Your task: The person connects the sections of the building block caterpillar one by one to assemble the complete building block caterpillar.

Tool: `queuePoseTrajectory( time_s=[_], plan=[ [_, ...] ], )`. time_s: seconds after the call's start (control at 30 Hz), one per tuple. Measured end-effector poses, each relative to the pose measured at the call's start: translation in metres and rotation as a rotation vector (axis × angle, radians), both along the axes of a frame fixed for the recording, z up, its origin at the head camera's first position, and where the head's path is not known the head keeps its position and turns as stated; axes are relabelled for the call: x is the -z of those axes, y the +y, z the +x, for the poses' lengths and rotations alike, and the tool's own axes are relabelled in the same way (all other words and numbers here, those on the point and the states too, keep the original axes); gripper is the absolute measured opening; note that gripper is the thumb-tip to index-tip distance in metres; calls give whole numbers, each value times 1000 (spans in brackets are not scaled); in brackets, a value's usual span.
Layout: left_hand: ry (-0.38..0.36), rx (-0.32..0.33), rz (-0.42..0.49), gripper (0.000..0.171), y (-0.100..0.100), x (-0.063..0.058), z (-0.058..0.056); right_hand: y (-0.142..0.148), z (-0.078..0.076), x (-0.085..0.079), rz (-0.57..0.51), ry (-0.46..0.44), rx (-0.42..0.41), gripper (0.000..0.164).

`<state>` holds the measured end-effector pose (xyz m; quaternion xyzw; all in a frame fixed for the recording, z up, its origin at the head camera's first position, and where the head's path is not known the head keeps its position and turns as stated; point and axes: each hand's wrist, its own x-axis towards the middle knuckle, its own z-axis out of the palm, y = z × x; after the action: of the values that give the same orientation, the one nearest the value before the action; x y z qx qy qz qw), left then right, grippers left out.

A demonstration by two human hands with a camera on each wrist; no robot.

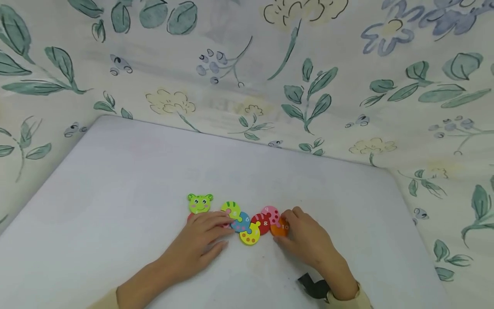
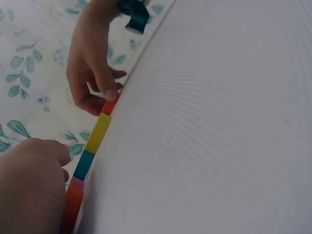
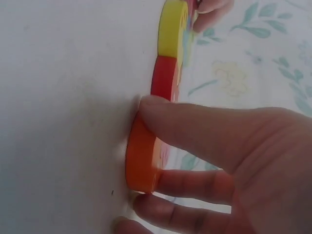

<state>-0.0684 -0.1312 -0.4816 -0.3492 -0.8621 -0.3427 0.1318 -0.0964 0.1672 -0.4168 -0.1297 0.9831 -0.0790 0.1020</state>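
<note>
A caterpillar puzzle of numbered round pieces lies in a zigzag on the white table. Its green smiling head (image 1: 200, 202) is at the left end. My left hand (image 1: 193, 240) lies over the pieces just behind the head, fingers fairly straight, hiding several of them. To its right show a blue piece (image 1: 241, 222) marked 6, a yellow piece (image 1: 250, 236), a red piece (image 1: 260, 224) marked 8 and a pink piece (image 1: 271, 213) marked 9. At the right end, my right hand (image 1: 308, 236) pinches the orange piece (image 3: 141, 158), marked 10, between thumb and fingers.
The white table (image 1: 154, 163) reaches well beyond the puzzle on all sides. Behind it hangs a floral cloth (image 1: 239, 47) with leaves and flowers. A dark strap (image 1: 314, 287) lies by my right wrist.
</note>
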Motion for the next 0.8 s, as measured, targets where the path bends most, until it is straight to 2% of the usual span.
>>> queuePoseTrajectory(
  time_s=[0.17, 0.23, 0.5, 0.7, 0.8],
  plan=[
    [50, -5, 93, 26, 0, -1, -4, -2, -4, -1, 27, 41, 30, 52],
    [48, -15, 120, 25, 1, -1, -6, 2, -9, 0, 25, 35, 55, 54],
    [-41, -34, 163, 26, 7, 0, -10, 31, -20, 3, -18, 14, 180, 56],
    [-60, -65, 158, 28, 5, 2, -8, 32, -24, 12, -65, 30, 156, 57],
    [-60, -70, 177, 29, 4, 2, -7, 32, -23, 11, -67, 14, 146, 59]
  ],
)
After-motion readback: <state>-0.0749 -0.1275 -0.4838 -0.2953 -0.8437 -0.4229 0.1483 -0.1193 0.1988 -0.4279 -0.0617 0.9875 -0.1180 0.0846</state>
